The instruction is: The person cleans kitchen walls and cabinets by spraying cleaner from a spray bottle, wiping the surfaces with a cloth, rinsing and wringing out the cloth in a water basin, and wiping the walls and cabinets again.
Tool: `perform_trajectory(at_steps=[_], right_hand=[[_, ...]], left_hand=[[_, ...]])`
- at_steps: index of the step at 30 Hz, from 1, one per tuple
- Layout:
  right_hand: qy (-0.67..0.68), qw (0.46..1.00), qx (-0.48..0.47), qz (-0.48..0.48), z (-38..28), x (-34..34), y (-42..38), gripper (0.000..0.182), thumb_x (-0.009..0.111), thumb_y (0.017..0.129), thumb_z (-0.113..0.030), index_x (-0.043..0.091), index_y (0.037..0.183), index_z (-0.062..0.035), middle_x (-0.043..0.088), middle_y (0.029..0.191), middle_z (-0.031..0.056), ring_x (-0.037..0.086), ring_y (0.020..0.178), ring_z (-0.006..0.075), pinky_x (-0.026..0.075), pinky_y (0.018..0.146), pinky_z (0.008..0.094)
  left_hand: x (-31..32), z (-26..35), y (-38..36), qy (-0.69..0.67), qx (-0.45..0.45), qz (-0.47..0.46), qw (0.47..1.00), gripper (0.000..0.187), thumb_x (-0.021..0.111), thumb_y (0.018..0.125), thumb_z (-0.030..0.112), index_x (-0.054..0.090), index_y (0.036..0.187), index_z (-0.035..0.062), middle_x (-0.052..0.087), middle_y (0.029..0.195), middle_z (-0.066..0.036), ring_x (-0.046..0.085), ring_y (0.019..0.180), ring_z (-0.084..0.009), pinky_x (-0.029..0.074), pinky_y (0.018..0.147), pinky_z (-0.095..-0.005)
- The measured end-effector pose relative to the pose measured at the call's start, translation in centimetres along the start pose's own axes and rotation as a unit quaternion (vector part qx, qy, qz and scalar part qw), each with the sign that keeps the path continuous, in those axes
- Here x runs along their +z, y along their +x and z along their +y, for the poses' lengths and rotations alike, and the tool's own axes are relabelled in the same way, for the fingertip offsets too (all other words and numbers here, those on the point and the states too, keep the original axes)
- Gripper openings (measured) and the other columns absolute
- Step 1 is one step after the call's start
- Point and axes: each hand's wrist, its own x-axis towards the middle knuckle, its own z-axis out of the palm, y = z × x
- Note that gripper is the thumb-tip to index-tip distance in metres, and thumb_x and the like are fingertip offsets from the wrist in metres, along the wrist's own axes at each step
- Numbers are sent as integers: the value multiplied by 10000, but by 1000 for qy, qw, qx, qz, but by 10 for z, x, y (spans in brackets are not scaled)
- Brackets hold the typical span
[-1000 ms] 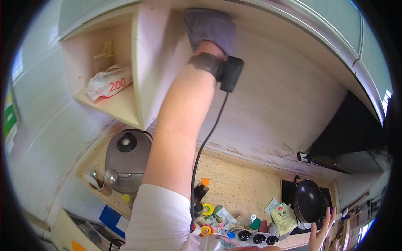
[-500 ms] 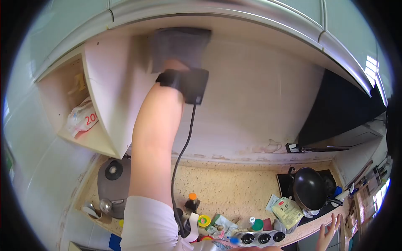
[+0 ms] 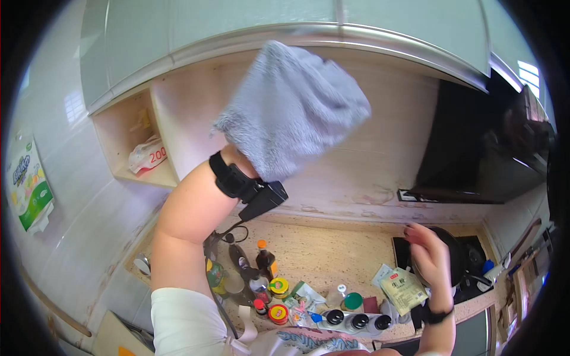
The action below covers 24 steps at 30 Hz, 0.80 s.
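A fluffy grey cloth is raised in front of the wall under the upper cabinets. It covers my left hand, of which only a bit near the wrist shows; the hand holds the cloth from behind. A black strap with a dark box and a cable sits round that wrist. Lower right, my right hand hangs in the air over the counter with nothing in it, its fingers loosely bent and apart. It is nearest to the black wok and a pale green packet.
Bottles and jars, among them an orange-capped bottle and a yellow-lidded jar, crowd the counter. Black-topped containers stand at its front. An open shelf holds a plastic bag. A dark range hood hangs right.
The grey cloth and my left hand have come away from the cabinet's underside, nearer to me and rightward. My right hand has risen from the lower edge to beside the wok.
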Motion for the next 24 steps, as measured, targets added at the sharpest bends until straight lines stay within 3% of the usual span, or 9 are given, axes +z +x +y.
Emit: perform_trajectory(at_steps=[3,5,8,10,11,12,14,20,24], right_hand=[[-135,955,-228,-134,-15,41,59,520,627,773,-144,432,1243,-34,542,1121,192,544,1015,309,432,872,373],[-17,962,-197,-190,-8,64,94,476,581,806,-135,426,1235,3,500,1188,194,473,1118,313,378,936,353],[-49,961,-258,83,51,96,132,454,554,849,-209,429,1225,14,444,1260,154,412,1169,278,332,976,326],[315,924,-176,124,99,89,166,389,498,885,-234,454,1193,0,461,1226,124,430,1136,248,351,960,325],[687,725,1,43,114,72,185,349,455,909,-256,477,1163,-17,500,1168,110,462,1092,237,384,932,329],[648,753,-43,103,90,64,188,328,430,918,-272,492,1129,-29,517,1118,105,478,1062,227,402,906,328],[607,770,-158,118,55,39,191,286,433,917,-258,511,1089,-43,533,1056,86,500,986,191,427,848,315],[24,927,-212,310,29,-44,243,301,427,880,-224,543,1061,-14,542,1072,141,502,1019,254,414,870,370],[-604,741,-35,292,9,-69,275,313,424,855,-201,565,1042,6,548,1083,177,504,1041,296,406,885,407]], left_hand=[[2,70,36,-149,10,-138,979,131,568,651,202,630,752,146,584,708,-22,546,679,-205,422,616,-338],[12,90,39,-262,-5,-233,937,187,593,636,197,642,805,133,598,774,-48,547,723,-198,430,652,-320],[46,92,11,-486,-130,-319,803,293,621,678,187,652,956,98,626,920,-104,554,826,-182,443,741,-262],[43,94,6,-500,-142,-314,795,364,598,776,237,589,1097,64,595,1074,-116,541,949,-160,434,820,-261],[41,84,-26,-523,-346,-365,688,422,584,806,286,543,1155,53,558,1145,-121,520,1012,-171,420,858,-271],[33,72,-62,-517,-531,-396,542,485,569,835,335,497,1214,42,521,1216,-127,499,1074,-181,405,897,-280],[0,74,-88,-397,-545,-526,518,567,565,839,404,459,1248,25,444,1299,-148,440,1169,-234,375,948,-328],[-90,32,-128,-236,-375,-542,714,577,648,757,395,500,1209,67,424,1282,-214,392,1203,-349,321,1005,-380],[-145,-27,-142,141,-273,-437,846,459,685,689,282,571,1079,68,472,1223,-164,369,1205,-314,265,1008,-460]])
